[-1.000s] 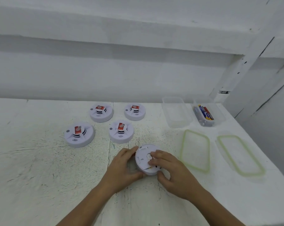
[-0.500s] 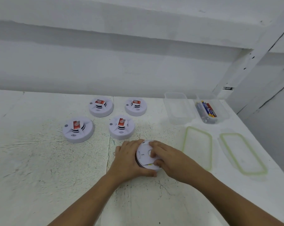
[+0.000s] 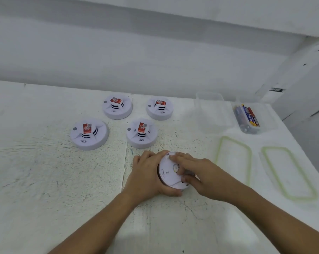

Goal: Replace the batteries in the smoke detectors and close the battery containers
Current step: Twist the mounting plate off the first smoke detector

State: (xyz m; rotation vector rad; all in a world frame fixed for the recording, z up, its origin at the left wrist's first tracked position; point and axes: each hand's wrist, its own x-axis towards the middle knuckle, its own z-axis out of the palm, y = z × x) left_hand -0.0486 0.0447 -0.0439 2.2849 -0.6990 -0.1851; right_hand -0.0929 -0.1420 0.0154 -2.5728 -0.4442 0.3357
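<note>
At the near middle of the white, scuffed counter [image 3: 45,180], a detector [image 3: 168,176] lies back-side up between both hands. The left hand [image 3: 147,177] grips it from 9 o'clock, fingers curled round the far-left rim and thumb hooked under the near edge. The right hand [image 3: 200,174] comes in from 3 o'clock and lies over the back. Its index finger reaches to the far rim, its thumb is bent against the near-right part, and the two pinch the back between them. The detector looks slightly tilted; I cannot tell whether its underside touches the counter.

From the held detector, four other detectors stand face up, each with a red label on top, apart from one another. One is at 10 o'clock [image 3: 89,134], one at 11 o'clock close by [image 3: 141,133], one farther off at 11 [image 3: 117,107] and one at 12 [image 3: 159,108].

At 1 o'clock stands a clear box [image 3: 211,114]. Just beside it, toward 2 o'clock, a second box [image 3: 265,116] holds batteries [image 3: 250,116]. Two clear lids with green seals lie flat at 3 o'clock, the near lid [image 3: 233,160] close to the right hand, the far lid [image 3: 288,173] beyond it.
</note>
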